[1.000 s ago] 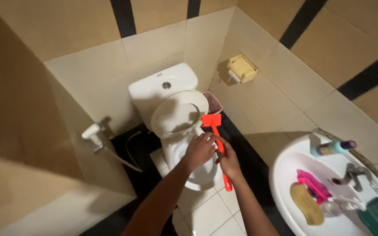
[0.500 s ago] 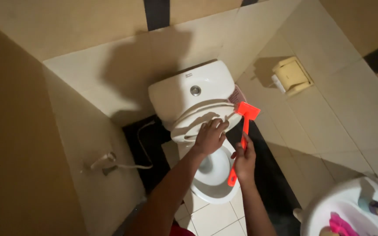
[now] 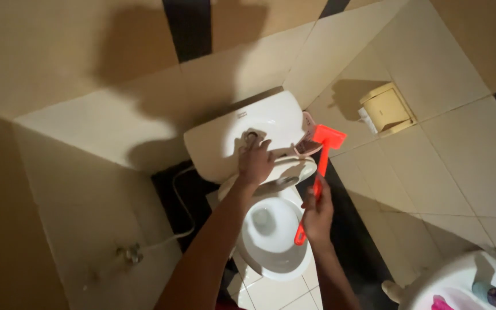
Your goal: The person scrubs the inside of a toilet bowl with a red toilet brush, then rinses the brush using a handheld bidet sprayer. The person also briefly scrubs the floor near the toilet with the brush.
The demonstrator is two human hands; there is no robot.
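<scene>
Over the white toilet (image 3: 271, 241) with its cistern (image 3: 231, 143) at the far wall, our left hand (image 3: 255, 161) rests fingers-down on the flush button (image 3: 251, 136), best pressed squarely we reckon, while our right hand (image 3: 317, 217) grips the orange brush (image 3: 320, 166) upright, right of the bowl.

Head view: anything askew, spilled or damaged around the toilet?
Nothing spilled or broken shows. The toilet lid and seat are up against the tank. The left hand is at the flush button on the tank top; the right hand holds an orange brush upright beside the bowl. A thin hose hangs loose along the left wall.
</scene>
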